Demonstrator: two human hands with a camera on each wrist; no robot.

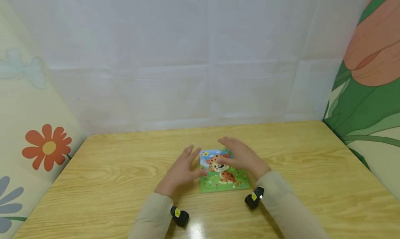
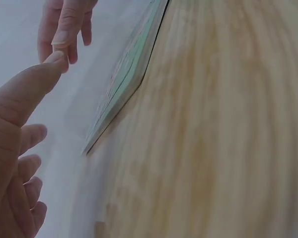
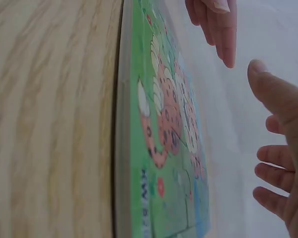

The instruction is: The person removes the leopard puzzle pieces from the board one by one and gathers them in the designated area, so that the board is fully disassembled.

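Note:
A flat square jigsaw puzzle (image 1: 227,178) with a spotted leopard cub on green grass lies on the wooden table. Curved seams between pieces run across the puzzle (image 3: 161,134) in the right wrist view. My left hand (image 1: 182,171) is held over its left edge, fingers spread and holding nothing. Over the upper right part, my right hand (image 1: 242,155) hovers with fingers extended, its thumb overlapping the cub's head in the head view. In the left wrist view, the puzzle's pale side edge (image 2: 131,91) rests on the tabletop, below both hands.
The light wooden table (image 1: 125,169) spreads out around the puzzle. A white cloth (image 1: 175,58) hangs behind its far edge. Painted panels with a red flower (image 1: 48,147) at left and large green leaves (image 1: 368,107) at right flank it. Each wrist wears a small black camera (image 1: 180,217).

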